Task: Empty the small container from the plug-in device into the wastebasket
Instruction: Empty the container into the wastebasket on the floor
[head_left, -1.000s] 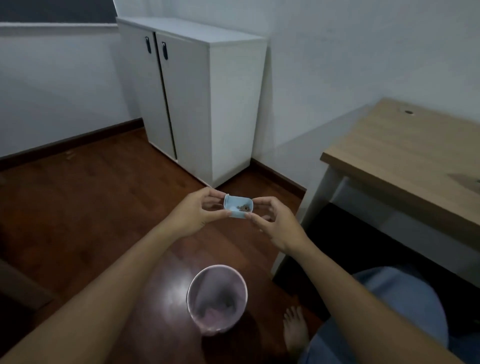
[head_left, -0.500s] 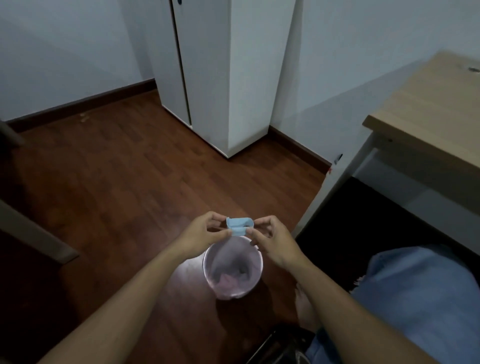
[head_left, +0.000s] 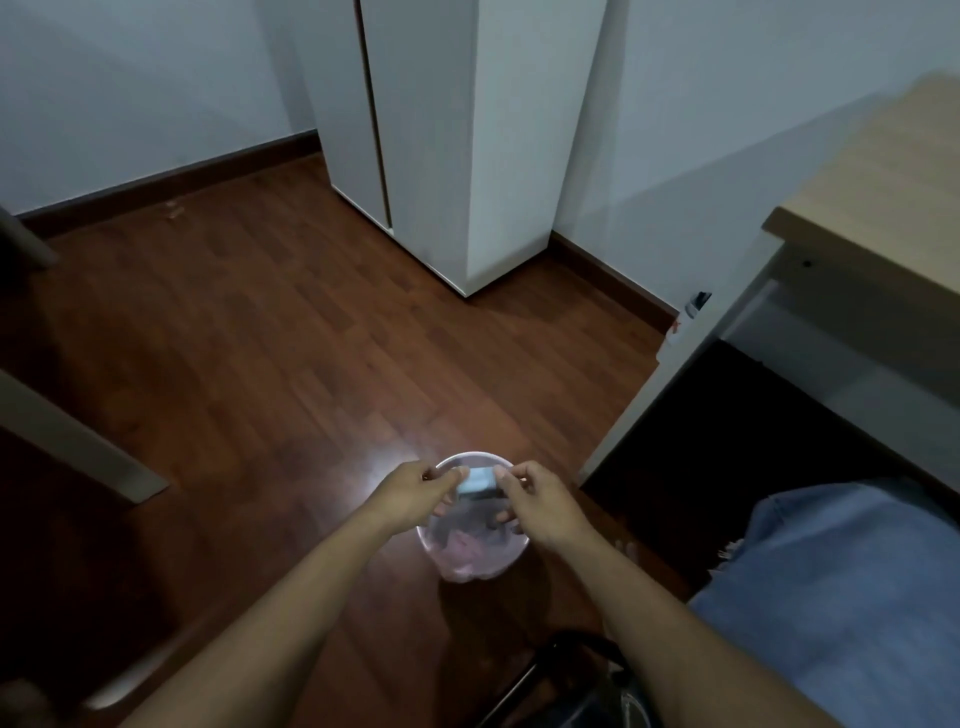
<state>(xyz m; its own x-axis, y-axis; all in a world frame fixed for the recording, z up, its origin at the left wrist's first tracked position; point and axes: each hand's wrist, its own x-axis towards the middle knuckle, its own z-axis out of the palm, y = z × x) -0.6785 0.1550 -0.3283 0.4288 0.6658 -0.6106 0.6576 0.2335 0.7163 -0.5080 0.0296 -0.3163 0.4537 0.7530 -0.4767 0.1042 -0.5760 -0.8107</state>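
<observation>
While my left hand and right hand pinch the small pale-blue plastic container over the round translucent pink-lined wastebasket — tipping off-centre, I judge, could scatter debris onto the floor.

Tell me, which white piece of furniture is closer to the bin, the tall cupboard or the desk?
The desk. Its white leg stands just right of the wastebasket, while the tall cupboard sits farther back against the wall.

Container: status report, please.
Left hand and right hand both pinch container. Held over bin, above its opening. Nothing in the way.
</observation>
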